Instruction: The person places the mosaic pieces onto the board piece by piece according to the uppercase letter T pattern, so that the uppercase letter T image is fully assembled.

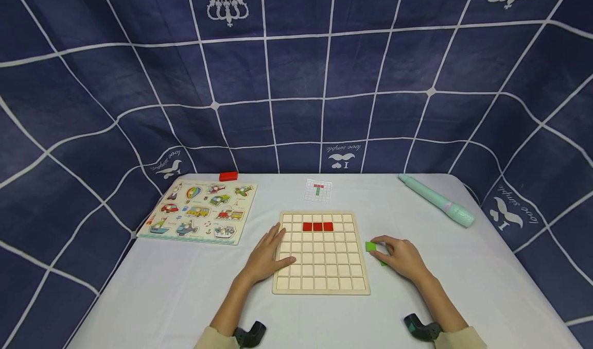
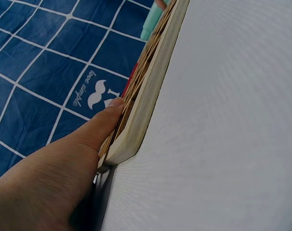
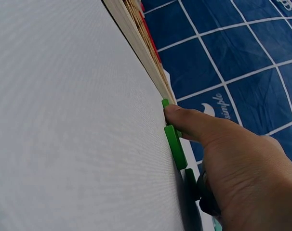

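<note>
A wooden grid board (image 1: 319,269) lies flat on the white table, with three red square tiles (image 1: 317,226) side by side in its second row from the far edge. My left hand (image 1: 264,259) rests on the board's left side, thumb and fingers spread; in the left wrist view its thumb (image 2: 105,122) lies along the board's edge. Right of the board, my right hand (image 1: 402,256) pinches a green square tile (image 1: 370,246) between thumb and index finger. Another green tile (image 1: 383,263) shows under that hand. More green tile edges (image 3: 176,147) appear in the right wrist view.
A small pattern card (image 1: 317,190) showing a red and green T lies beyond the board. At the left is a vehicle picture puzzle (image 1: 196,215), with a red block (image 1: 228,176) behind it. A mint-green tube-shaped object (image 1: 435,199) lies at the back right.
</note>
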`<state>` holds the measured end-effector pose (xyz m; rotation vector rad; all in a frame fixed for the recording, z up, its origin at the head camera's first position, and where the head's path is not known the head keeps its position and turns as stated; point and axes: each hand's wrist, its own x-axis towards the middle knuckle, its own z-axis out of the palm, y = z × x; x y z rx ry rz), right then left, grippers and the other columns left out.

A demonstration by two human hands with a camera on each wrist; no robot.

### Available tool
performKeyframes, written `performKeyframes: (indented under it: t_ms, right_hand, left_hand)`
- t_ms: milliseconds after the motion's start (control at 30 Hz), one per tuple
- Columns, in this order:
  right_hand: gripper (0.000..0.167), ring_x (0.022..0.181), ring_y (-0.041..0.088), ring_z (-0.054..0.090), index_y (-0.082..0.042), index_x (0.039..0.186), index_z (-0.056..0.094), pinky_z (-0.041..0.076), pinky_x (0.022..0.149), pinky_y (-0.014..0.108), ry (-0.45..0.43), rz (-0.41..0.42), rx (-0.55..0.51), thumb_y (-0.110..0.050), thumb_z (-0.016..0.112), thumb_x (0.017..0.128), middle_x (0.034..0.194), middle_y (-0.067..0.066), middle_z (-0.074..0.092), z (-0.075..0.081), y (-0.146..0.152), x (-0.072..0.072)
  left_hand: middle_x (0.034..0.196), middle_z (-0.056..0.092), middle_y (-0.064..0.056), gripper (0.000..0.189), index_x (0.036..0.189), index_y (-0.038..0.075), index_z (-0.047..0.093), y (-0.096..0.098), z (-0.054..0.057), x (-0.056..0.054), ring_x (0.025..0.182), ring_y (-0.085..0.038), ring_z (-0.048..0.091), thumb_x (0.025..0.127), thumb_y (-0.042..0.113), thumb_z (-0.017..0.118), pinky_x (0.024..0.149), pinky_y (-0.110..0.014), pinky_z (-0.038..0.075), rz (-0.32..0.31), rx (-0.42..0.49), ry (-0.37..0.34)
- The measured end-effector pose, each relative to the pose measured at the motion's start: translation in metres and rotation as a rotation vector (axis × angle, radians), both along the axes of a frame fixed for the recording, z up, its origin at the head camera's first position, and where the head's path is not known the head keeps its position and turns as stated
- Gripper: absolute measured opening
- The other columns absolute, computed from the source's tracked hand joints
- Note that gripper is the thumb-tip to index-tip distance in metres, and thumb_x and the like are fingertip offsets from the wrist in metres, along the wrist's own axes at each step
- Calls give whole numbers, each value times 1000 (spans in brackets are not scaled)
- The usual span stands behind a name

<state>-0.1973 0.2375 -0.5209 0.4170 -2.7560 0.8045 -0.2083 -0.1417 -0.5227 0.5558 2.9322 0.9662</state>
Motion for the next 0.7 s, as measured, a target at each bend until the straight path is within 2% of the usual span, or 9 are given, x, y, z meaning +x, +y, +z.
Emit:
performKeyframes:
  t_ms: [100,433,700]
  right_hand:
    - [28,42,0,19,-18,97,70,21,40,20,12,-4,-2,-34,77,75,47,-14,28,0,0,0]
    - [28,41,-2,19,-17,98,70,21,38,19,93,15,-38,-31,77,74,46,-17,26,1,-5,-3]
    - [30,42,-2,19,-21,100,70,20,39,18,111,61,-34,-39,74,76,46,-18,25,1,-27,-3]
  left_hand:
    - [153,15,-8,90,145,8,31,0,1,0,138,-32,14,77,57,64,107,-52,19,0,1,-3]
    - [150,21,-17,88,141,1,34,-2,0,1,134,-39,20,78,53,66,103,-56,24,-20,20,72]
    - [152,17,-12,89,143,5,32,-1,4,3,137,-35,15,78,55,64,107,-52,18,-15,31,7]
